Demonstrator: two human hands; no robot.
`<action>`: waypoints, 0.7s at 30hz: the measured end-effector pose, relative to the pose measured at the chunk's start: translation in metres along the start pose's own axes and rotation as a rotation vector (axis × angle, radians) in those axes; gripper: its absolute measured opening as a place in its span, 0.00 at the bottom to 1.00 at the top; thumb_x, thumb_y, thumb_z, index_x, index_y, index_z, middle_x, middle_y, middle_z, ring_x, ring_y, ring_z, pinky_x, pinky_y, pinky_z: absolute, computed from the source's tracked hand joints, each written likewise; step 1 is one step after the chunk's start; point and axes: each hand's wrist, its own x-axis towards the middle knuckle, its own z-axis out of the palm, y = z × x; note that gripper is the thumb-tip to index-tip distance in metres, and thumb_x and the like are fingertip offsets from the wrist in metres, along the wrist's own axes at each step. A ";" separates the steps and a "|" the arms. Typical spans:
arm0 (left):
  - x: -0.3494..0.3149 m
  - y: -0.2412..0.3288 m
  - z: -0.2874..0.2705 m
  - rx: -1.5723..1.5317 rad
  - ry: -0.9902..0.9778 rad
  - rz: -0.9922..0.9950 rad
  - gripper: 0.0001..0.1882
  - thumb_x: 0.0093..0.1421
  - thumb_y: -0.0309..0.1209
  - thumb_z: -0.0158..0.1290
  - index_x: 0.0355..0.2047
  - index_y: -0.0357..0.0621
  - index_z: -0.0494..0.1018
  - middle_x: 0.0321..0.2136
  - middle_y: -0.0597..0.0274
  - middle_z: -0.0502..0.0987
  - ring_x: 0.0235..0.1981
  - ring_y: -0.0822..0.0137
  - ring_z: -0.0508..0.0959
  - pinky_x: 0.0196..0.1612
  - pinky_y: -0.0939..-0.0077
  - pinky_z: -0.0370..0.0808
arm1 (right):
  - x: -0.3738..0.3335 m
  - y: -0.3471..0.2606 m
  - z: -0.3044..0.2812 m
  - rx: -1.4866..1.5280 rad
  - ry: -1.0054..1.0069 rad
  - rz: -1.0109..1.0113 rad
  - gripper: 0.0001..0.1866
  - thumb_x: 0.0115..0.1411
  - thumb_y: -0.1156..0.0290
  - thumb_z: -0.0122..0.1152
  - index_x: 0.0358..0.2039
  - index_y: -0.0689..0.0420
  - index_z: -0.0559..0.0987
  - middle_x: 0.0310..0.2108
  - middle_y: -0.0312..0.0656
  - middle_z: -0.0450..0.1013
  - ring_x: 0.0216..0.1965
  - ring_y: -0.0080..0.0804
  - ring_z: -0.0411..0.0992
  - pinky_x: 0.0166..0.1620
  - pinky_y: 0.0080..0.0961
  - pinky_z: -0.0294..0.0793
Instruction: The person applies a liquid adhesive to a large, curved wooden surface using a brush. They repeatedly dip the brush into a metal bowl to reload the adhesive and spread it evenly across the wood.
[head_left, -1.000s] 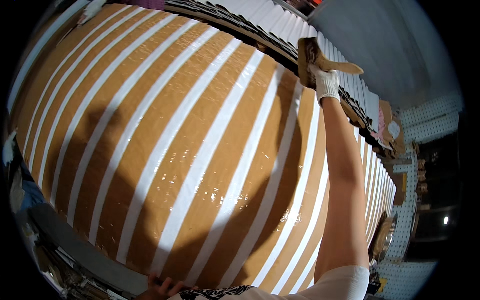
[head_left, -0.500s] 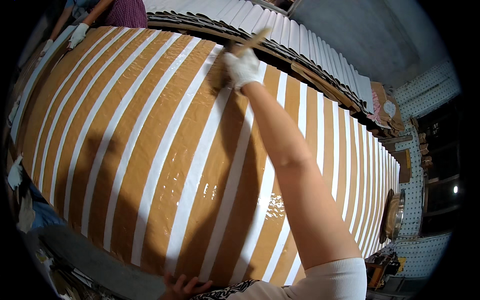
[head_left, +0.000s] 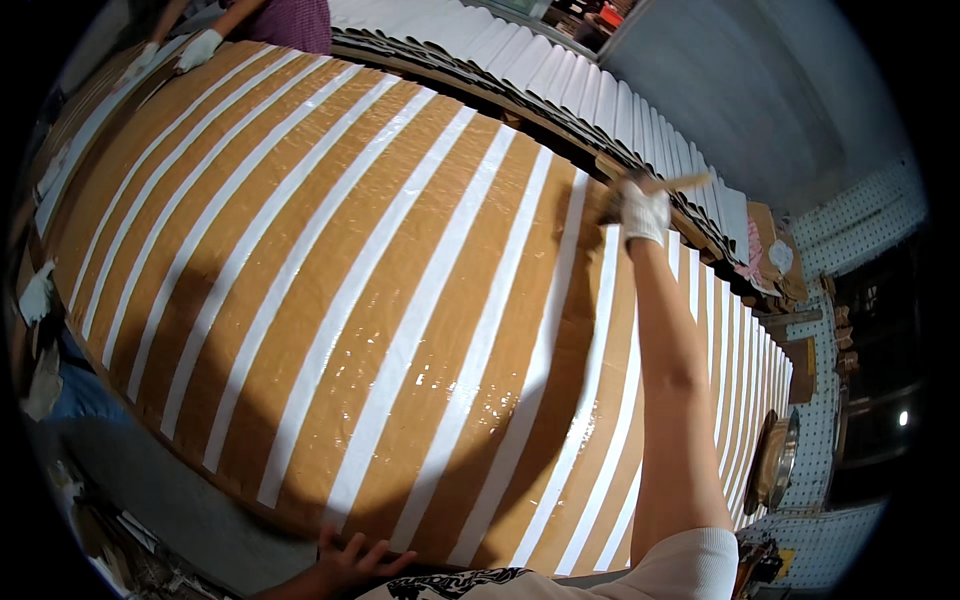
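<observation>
Brown paper sheets with white stripes between them point(head_left: 400, 300) cover a wide table in front of me; their surface shines as if wet. My right hand point(head_left: 647, 212), in a white glove, reaches to the far edge and is closed on a brush with a pale wooden handle point(head_left: 685, 183). The brush's dark head is blurred and lies over the far ends of the sheets. My left hand point(head_left: 355, 562) is bare, with its fingers spread at the table's near edge. It holds nothing that I can see.
Beyond the far edge lies a row of white, curled sheets point(head_left: 560, 75). Another person's gloved hands point(head_left: 198, 50) hold a long strip at the far left. A further gloved hand point(head_left: 38, 292) shows at the left edge. A round metal-rimmed basin point(head_left: 790, 460) stands at the right end.
My right hand has swept the brush to the right along the far edge. My left hand stays at the near edge. The view has shifted slightly.
</observation>
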 end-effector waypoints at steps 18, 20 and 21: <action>0.007 -0.003 0.000 -0.070 0.096 -0.039 0.22 0.58 0.57 0.57 0.53 0.81 0.72 0.57 0.63 0.60 0.60 0.55 0.57 0.57 0.27 0.60 | -0.117 0.039 0.026 0.388 -0.002 -0.029 0.20 0.60 0.62 0.66 0.45 0.63 0.75 0.37 0.40 0.76 0.34 0.26 0.72 0.36 0.30 0.74; 0.006 -0.003 0.003 -0.004 0.118 -0.024 0.21 0.59 0.56 0.57 0.53 0.81 0.72 0.57 0.62 0.60 0.60 0.55 0.57 0.57 0.27 0.61 | -0.112 0.081 -0.026 0.535 -0.057 0.125 0.21 0.57 0.65 0.67 0.47 0.64 0.76 0.37 0.42 0.77 0.36 0.26 0.74 0.39 0.29 0.75; 0.006 -0.006 0.005 0.009 0.148 -0.020 0.21 0.59 0.55 0.57 0.53 0.82 0.72 0.57 0.62 0.60 0.60 0.56 0.57 0.56 0.29 0.62 | -0.108 0.099 -0.050 0.443 0.004 0.149 0.26 0.57 0.59 0.67 0.48 0.68 0.77 0.38 0.48 0.79 0.38 0.34 0.76 0.42 0.35 0.76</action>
